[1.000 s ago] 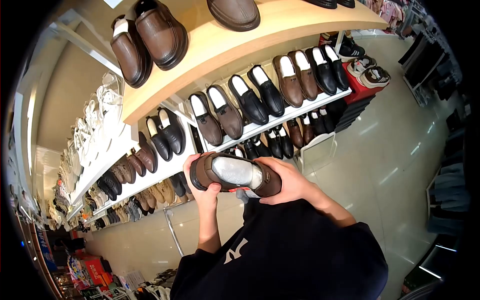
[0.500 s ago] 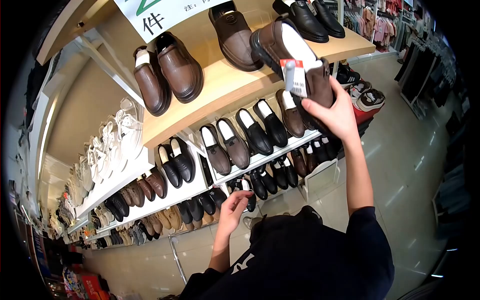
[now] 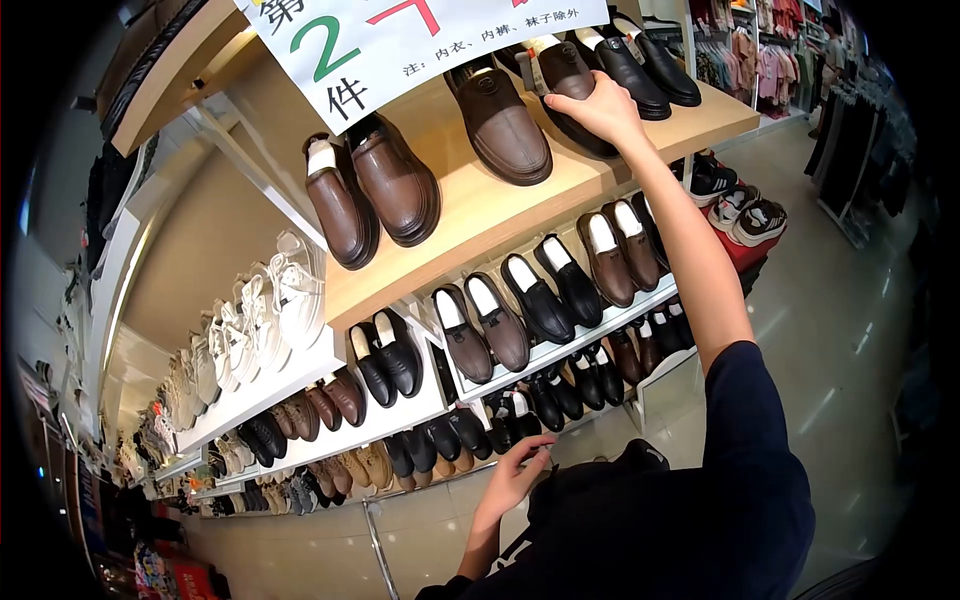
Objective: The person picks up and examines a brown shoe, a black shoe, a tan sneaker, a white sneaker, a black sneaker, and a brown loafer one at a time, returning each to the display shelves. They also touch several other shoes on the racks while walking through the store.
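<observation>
My right hand (image 3: 600, 108) is closed on a brown leather shoe (image 3: 565, 80) at the top wooden shelf, its thumb lying across the shoe's upper. White filling and a tag (image 3: 533, 72) show at the shoe's opening. Left of it stands a matching brown loafer (image 3: 505, 130), and to its right is a pair of black leather shoes (image 3: 650, 75). Down in front of my body, my left hand (image 3: 513, 478) holds nothing, with its fingers loosely bent and apart. Whether the held shoe's sole fully rests on the wood cannot be seen.
The wooden shelf (image 3: 400, 285) also carries a brown pair (image 3: 375, 190) under a hanging paper sign (image 3: 430, 50). Lower white racks hold black and brown loafers (image 3: 540, 290). White sneakers (image 3: 295, 295) line the left side. Clothes racks (image 3: 850, 150) stand across the tiled floor.
My right hand has carried the brown shoe from in front of the shelf up and back to the shelf top, turning its toe toward me. The view has shifted, showing more of the sign.
</observation>
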Demonstrator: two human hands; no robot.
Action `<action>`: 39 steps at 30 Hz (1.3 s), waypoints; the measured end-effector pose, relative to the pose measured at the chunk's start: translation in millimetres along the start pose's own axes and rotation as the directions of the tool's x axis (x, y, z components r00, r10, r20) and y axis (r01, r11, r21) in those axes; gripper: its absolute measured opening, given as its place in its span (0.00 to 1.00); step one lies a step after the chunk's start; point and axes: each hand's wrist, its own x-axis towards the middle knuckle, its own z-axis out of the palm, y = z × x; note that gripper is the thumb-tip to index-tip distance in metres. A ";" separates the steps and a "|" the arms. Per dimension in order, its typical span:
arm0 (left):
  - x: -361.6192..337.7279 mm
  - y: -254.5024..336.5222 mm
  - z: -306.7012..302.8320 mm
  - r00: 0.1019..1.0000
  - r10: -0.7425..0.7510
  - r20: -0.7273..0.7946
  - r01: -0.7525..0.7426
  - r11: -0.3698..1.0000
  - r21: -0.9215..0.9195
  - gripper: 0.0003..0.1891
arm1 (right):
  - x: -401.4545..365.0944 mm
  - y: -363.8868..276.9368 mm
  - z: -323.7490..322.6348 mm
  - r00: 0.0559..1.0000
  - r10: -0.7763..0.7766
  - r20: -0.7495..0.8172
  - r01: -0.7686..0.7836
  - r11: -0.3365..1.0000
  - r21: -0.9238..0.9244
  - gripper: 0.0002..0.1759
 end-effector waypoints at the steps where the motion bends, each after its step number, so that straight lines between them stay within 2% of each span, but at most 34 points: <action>1: -2.4 1.1 2.6 0.999 0.042 -0.021 -0.043 0.999 -0.013 0.14 | -0.4 -3.2 3.0 0.998 0.051 0.033 -0.051 0.998 0.027 0.44; 4: -2.2 -6.0 7.0 0.994 0.099 -0.038 -0.100 0.995 -0.019 0.14 | -6.4 -9.3 16.9 0.996 0.083 -0.035 -0.082 0.996 0.038 0.43; 6: -0.7 -12.5 4.9 0.993 0.111 -0.051 -0.111 0.994 -0.007 0.15 | -10.6 -10.8 21.1 0.995 0.056 -0.084 -0.054 0.998 0.024 0.47; 8: 3.4 -17.7 4.1 0.990 0.128 -0.058 -0.127 0.992 0.025 0.16 | -11.7 -5.1 27.9 0.975 -0.061 -0.213 0.060 0.998 -0.011 0.46; 9: 4.6 -16.1 5.1 0.993 0.099 -0.057 -0.100 0.995 -0.008 0.16 | -13.8 -0.2 30.1 0.975 -0.060 -0.212 0.059 0.998 -0.015 0.46; 11: 9.2 -15.2 5.5 0.996 0.077 -0.040 -0.077 0.997 -0.005 0.15 | -18.5 14.4 29.4 0.925 -0.234 -0.298 0.273 0.957 0.094 0.41; 12: 11.1 -15.0 6.0 0.998 0.054 -0.028 -0.054 0.999 -0.001 0.14 | -29.0 17.2 23.1 0.928 -0.235 -0.291 0.270 0.959 0.088 0.41; 14: 13.4 -3.8 8.4 0.998 0.031 -0.049 -0.029 0.999 0.044 0.14 | -68.2 19.9 2.7 0.916 -0.260 -0.305 0.361 0.865 0.348 0.30; 16: 20.6 -12.5 5.6 0.996 0.084 -0.024 -0.083 0.996 0.004 0.14 | -123.6 36.4 -10.3 0.925 -0.166 -0.341 0.351 0.713 0.606 0.18; 18: 24.5 -10.7 7.3 0.999 0.028 -0.038 -0.029 0.999 -0.032 0.14 | -189.1 68.6 -6.7 0.959 -0.082 -0.272 0.262 0.629 0.732 0.10; 20: 27.9 -8.2 8.2 1.000 0.008 -0.024 -0.008 1.000 -0.007 0.14 | -245.7 110.6 0.8 0.997 0.066 0.046 -0.079 0.714 0.695 0.06; 22: 32.0 -10.6 6.7 0.999 -0.010 0.047 0.008 0.999 0.049 0.14 | -286.0 151.9 16.4 0.912 0.250 0.325 -0.410 0.575 0.708 0.05; 24: 35.0 -10.3 6.6 0.993 -0.025 0.112 0.016 0.997 0.081 0.14 | -329.8 201.6 33.4 0.782 0.362 0.507 -0.623 0.467 0.628 0.05; 26: 39.4 -11.0 5.3 0.986 -0.039 0.160 0.036 0.999 0.023 0.14 | -379.4 240.4 42.4 0.600 0.464 0.652 -0.800 0.349 0.489 0.06; 28: 47.0 -14.1 7.4 0.988 -0.035 0.148 0.039 0.999 -0.027 0.12 | -442.9 289.7 54.9 0.413 0.498 0.762 -0.885 0.416 0.208 0.10; 29: 53.2 -22.9 7.6 0.988 -0.036 0.149 0.047 0.996 -0.071 0.12 | -479.2 313.8 60.4 0.259 0.555 0.790 -0.899 0.439 -0.013 0.14; 30: 60.5 -38.1 6.1 0.988 -0.040 0.146 0.057 0.992 -0.115 0.12 | -520.1 337.5 64.7 0.101 0.612 0.785 -0.865 0.444 -0.235 0.18; 31: 69.0 -57.2 2.7 0.987 -0.068 0.143 0.089 0.984 -0.152 0.12 | -567.8 362.5 65.7 0.089 0.597 0.798 -0.651 0.641 -0.406 0.22; 32: 75.0 -85.3 -1.8 0.986 -0.134 0.101 0.152 0.968 -0.197 0.13 | -610.6 387.6 66.7 0.069 0.578 0.813 -0.361 0.774 -0.520 0.25; 33: 75.6 -114.5 -7.6 0.978 -0.205 0.033 0.208 0.967 -0.149 0.13 | -644.5 402.6 66.2 -0.012 0.570 0.822 -0.229 0.799 -0.557 0.26; 34: 74.2 -148.2 -15.8 0.961 -0.273 -0.039 0.268 0.958 -0.103 0.14 | -678.3 421.4 70.3 -0.117 0.568 0.814 -0.271 0.770 -0.577 0.27; 35: 61.6 -201.1 -29.0 0.951 -0.287 -0.112 0.296 0.952 0.079 0.14 | -716.0 446.5 77.9 -0.210 0.555 0.805 -0.344 0.729 -0.592 0.28; 36: 36.8 -255.6 -43.1 0.941 -0.288 -0.178 0.327 0.909 0.257 0.15 | -739.7 462.7 81.5 -0.254 0.541 0.802 -0.394 0.699 -0.596 0.28; 38: -36.5 -327.0 -65.4 0.823 -0.507 -0.257 0.567 0.699 0.436 0.16 | -669.9 410.9 34.4 -0.004 0.580 0.815 -0.490 0.709 -0.507 0.27; 39: -80.1 -359.1 -75.0 0.792 -0.547 -0.272 0.598 0.603 0.529 0.15 | -641.1 396.5 22.0 0.085 0.568 0.818 -0.454 0.753 -0.476 0.25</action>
